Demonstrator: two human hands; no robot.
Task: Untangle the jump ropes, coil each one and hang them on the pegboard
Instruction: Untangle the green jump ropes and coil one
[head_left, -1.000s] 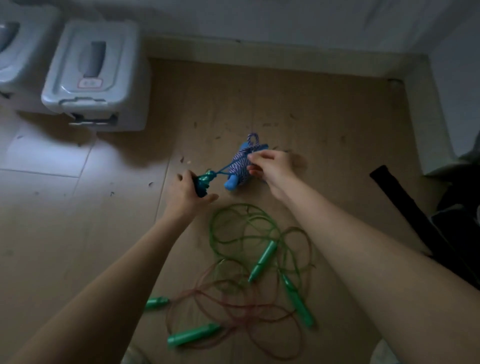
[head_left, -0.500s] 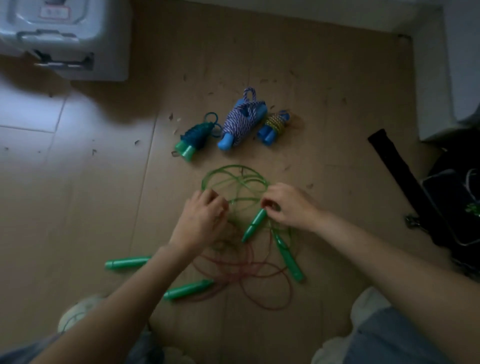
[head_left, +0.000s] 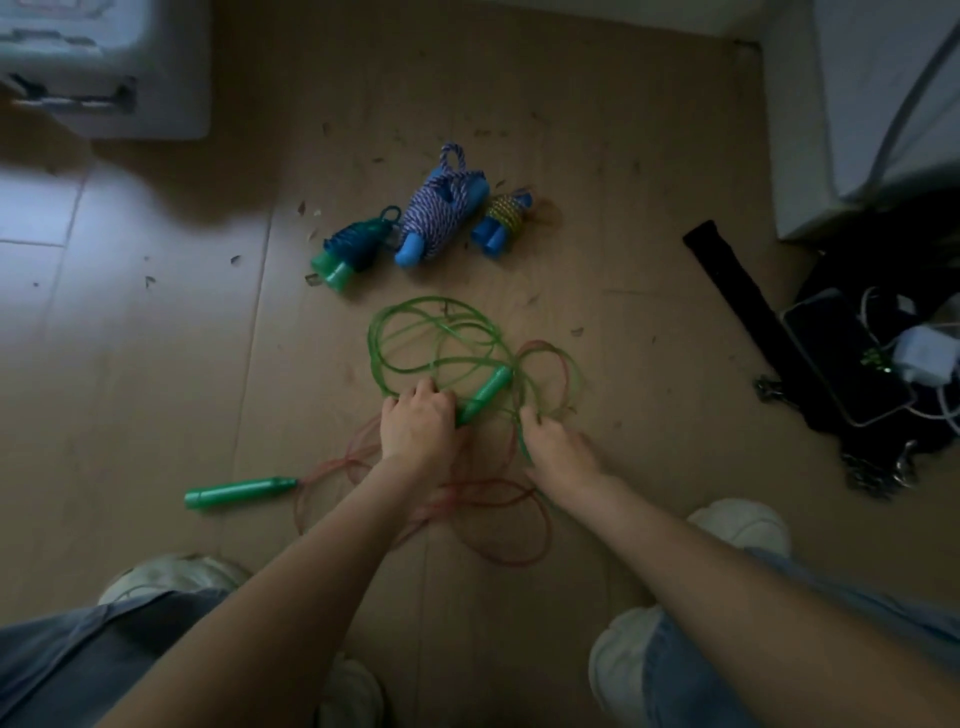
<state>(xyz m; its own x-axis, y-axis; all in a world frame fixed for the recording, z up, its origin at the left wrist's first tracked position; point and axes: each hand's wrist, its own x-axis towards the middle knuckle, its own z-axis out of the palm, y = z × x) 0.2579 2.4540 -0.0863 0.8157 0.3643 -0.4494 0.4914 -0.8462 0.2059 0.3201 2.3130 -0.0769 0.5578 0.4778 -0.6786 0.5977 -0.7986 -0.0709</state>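
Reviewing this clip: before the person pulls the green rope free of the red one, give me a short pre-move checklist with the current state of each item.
1. Left hand grips a green handle: ok.
2. Right hand has green rope cord: cannot tell, fingers hide it.
3. Green rope free of red rope: not ok, loops overlap.
4. Second green-rope handle located: cannot tell.
5. Three coiled ropes lie apart from the tangle: ok.
6. Loose green handle lies apart from both hands: ok.
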